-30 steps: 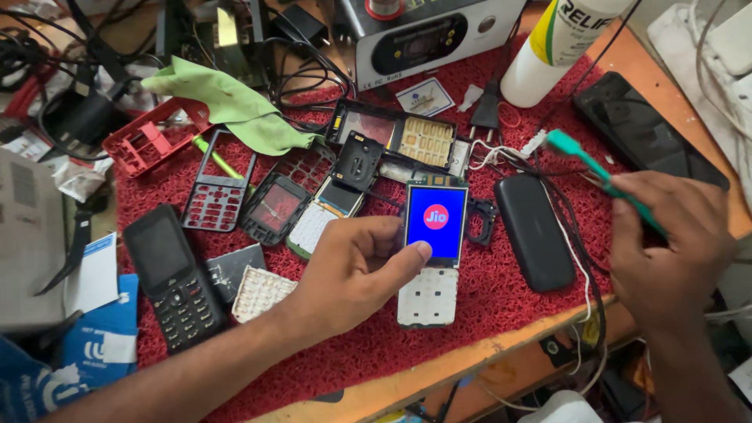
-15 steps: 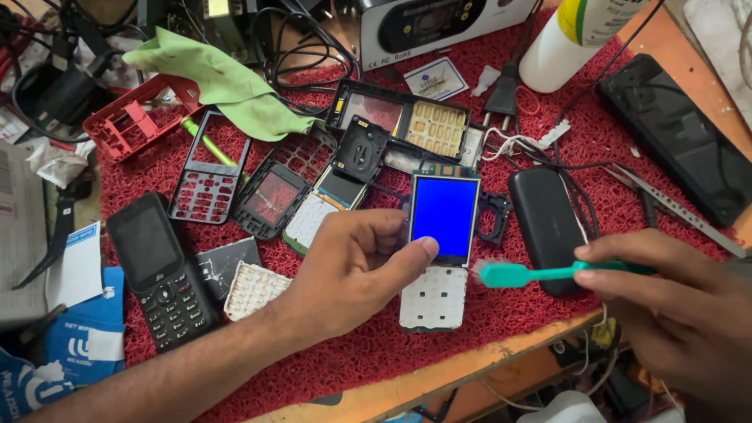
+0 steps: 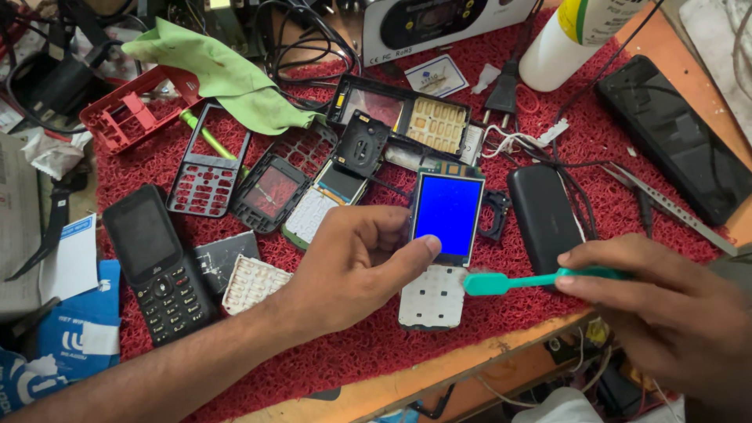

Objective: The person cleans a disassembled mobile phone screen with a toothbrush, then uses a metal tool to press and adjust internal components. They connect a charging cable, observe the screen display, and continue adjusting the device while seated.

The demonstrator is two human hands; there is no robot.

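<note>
Your left hand (image 3: 356,262) pinched the bare phone board with its lit blue screen (image 3: 446,215) at mid-mat, over the white keypad sheet (image 3: 432,296). Your right hand (image 3: 666,301) gripped the teal toothbrush (image 3: 533,280); its bristles needed light strokes, away from the screen.

Two hands (image 3: 352,258), one toothbrush (image 3: 533,280), one lit screen (image 3: 447,215) (perhaps three keypad frames).
</note>
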